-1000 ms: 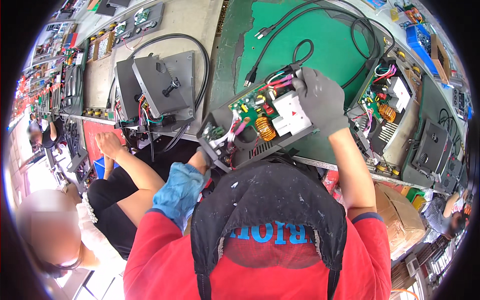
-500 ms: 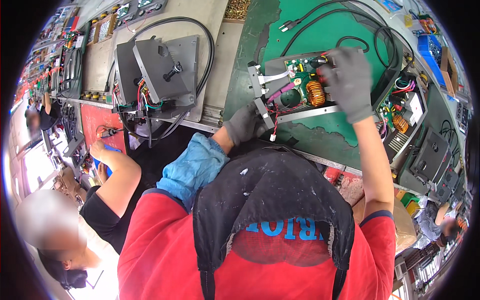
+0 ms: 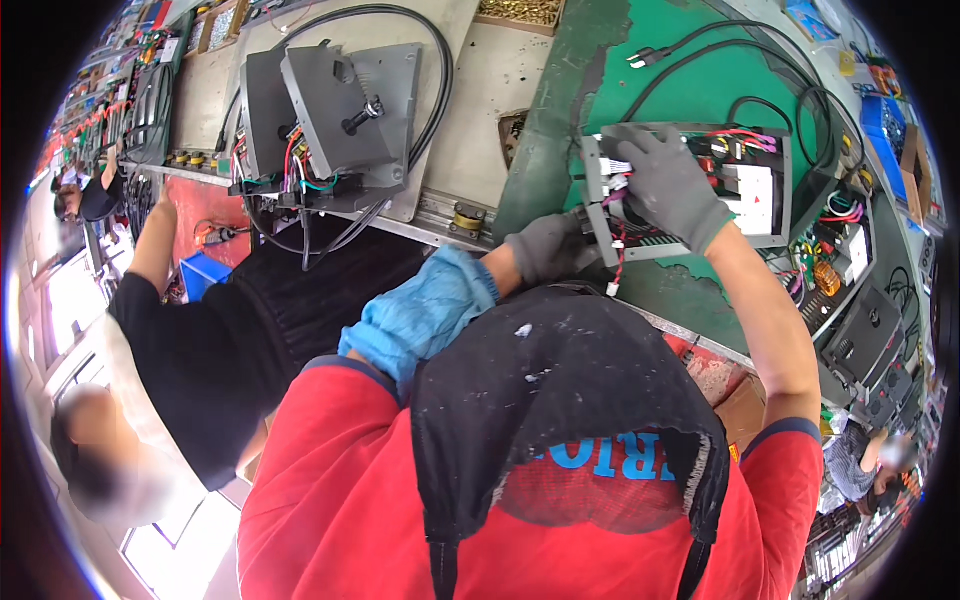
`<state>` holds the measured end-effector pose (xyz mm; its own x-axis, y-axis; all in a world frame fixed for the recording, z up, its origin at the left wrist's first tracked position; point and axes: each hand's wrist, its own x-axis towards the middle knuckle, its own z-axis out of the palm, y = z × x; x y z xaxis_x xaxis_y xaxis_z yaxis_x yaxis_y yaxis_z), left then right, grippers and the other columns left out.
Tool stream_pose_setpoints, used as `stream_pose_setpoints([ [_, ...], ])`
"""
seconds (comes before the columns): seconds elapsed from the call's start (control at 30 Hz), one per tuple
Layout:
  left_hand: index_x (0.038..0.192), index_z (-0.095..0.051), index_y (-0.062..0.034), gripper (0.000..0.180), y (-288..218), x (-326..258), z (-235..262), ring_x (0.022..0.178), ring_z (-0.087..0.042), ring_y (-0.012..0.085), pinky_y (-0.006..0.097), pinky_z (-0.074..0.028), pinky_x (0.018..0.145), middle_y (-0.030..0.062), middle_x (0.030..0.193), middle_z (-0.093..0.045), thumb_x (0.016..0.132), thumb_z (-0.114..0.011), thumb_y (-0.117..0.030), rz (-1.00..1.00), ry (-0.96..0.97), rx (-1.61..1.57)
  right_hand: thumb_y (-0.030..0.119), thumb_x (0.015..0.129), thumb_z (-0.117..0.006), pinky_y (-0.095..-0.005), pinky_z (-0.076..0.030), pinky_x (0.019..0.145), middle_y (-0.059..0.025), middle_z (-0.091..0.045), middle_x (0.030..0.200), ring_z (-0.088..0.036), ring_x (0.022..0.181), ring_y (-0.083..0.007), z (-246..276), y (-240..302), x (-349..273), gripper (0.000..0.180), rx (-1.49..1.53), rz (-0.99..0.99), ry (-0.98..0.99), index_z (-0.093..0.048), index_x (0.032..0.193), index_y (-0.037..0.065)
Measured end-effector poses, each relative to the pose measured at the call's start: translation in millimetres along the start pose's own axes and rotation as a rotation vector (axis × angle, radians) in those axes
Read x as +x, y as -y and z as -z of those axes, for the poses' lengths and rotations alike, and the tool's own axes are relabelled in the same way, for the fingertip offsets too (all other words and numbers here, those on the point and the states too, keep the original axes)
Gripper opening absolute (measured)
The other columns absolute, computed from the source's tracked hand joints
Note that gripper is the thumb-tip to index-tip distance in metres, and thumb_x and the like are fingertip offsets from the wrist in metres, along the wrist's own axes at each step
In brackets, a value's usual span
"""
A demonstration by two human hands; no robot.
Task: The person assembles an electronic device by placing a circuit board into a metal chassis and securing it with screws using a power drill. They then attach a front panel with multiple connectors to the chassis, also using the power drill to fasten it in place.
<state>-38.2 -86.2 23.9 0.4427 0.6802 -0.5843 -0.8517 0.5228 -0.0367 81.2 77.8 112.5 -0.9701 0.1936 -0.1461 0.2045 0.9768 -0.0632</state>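
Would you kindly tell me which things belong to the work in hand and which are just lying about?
In hand:
open grey electronics unit
its dangling wires
left hand, by its left end
right hand, over it

Lying about:
second open unit, right
grey casings, left
blue bin

Co-worker in dark clothes (image 3: 190,360) off to left, blue bin (image 3: 205,272) nearby, red panel (image 3: 205,203) beyond. Further back, shallow box (image 3: 515,26) of brass-coloured bits (image 3: 520,10). Far right, second blue bin (image 3: 880,142).

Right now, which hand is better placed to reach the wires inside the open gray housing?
Probably the right hand: it is over the open housing, close to the wires, while the left hand is at the housing's near-left corner.
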Motion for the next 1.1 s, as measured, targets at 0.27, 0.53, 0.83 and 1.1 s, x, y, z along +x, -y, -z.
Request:
stream_pose_setpoints([
  [0.27, 0.097, -0.064, -0.0011, 0.028, -79.0, -5.7, 5.7, 0.075, -0.066, 0.0255, 0.036, -0.051, 0.065, 0.0147, 0.083, -0.067, 0.083, -0.059, -0.025, -0.231, -0.703, 1.488, 0.024, 0.068, -0.071, -0.0410, -0.038, 0.090, -0.0086, -0.056, 0.109, -0.049, 0.108, -0.0272, 15.7, 5.1, -23.0, 0.018, 0.210, -0.311, 0.079, -0.068, 0.079, 0.010],
  [0.53, 0.104, -0.060, -0.0008, 0.037, -131.6, 24.2, 111.3, 0.096, -0.062, 0.0366, 0.042, -0.049, 0.080, 0.0232, 0.102, -0.063, 0.077, -0.061, -0.027, -0.263, -1.118, 1.673, 0.005, 0.078, -0.064, -0.0365, -0.045, 0.083, -0.0114, -0.059, 0.101, -0.056, 0.094, -0.0282, 17.8, 43.2, -106.2, 0.018, 0.574, -0.782, -0.578, -0.064, 0.096, 0.004],
  [0.83, 0.105, -0.059, -0.0059, 0.034, -154.2, -3.4, 117.0, 0.091, -0.063, 0.0376, 0.045, -0.049, 0.080, 0.0194, 0.100, -0.064, 0.079, -0.061, -0.027, -0.199, -1.237, 1.541, 0.007, 0.084, -0.061, -0.0344, -0.045, 0.083, -0.0117, -0.060, 0.099, -0.057, 0.093, -0.0261, 1.9, 74.3, -149.1, 0.014, 0.493, -0.978, -0.651, -0.063, 0.096, 0.001],
  [1.1, 0.103, -0.062, -0.0163, 0.023, -137.8, 28.0, 52.0, 0.099, -0.057, 0.0333, 0.045, -0.048, 0.081, 0.0124, 0.103, -0.056, 0.080, -0.058, -0.021, -0.702, -0.928, 2.299, 0.005, 0.085, -0.058, -0.0342, -0.045, 0.082, -0.0137, -0.060, 0.098, -0.057, 0.091, -0.0265, -16.7, 119.7, -172.6, 0.014, 0.554, -1.122, -0.695, -0.063, 0.097, 0.000],
])
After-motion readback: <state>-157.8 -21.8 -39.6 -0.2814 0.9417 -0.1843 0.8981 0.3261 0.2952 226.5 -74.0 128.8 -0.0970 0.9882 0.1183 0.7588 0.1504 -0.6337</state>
